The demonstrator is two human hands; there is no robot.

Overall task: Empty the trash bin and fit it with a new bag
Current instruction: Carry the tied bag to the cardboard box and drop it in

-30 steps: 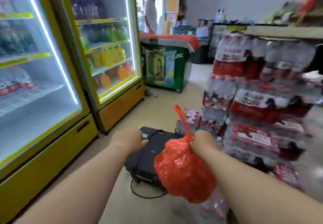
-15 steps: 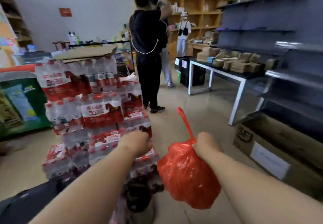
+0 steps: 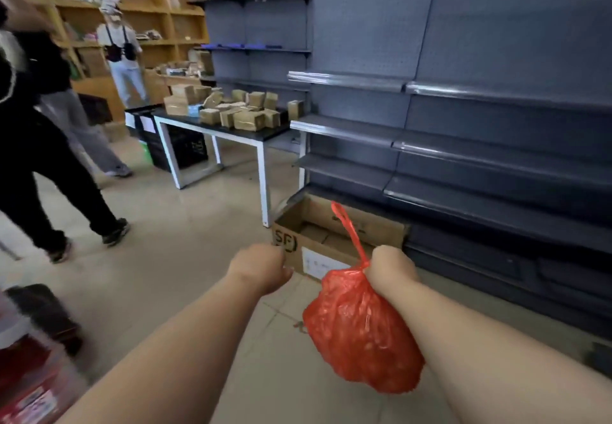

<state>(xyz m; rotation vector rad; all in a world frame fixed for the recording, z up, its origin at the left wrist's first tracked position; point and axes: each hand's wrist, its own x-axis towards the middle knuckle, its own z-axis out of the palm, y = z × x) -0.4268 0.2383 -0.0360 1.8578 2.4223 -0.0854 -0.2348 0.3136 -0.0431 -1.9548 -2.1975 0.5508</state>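
Note:
A full red plastic trash bag (image 3: 361, 334) hangs in front of me, tied at the top with a loose tail sticking up. My right hand (image 3: 390, 271) is closed around its knotted neck. My left hand (image 3: 261, 268) is held out beside it in a loose fist, holding nothing. No trash bin is in view.
An open cardboard box (image 3: 331, 238) sits on the floor just beyond my hands, against dark empty shelving (image 3: 463, 132). A table (image 3: 251, 135) with small cartons stands behind it. Two people walk at the left (image 3: 49, 165), another stands by wooden shelves (image 3: 124, 62). Bottle packs (image 3: 29, 387) lie at lower left.
My view has swung right, from the drink fridges past the stacked bottle packs to the dark shelving and cardboard box. Both hands keep their pose, the right still holding the bag.

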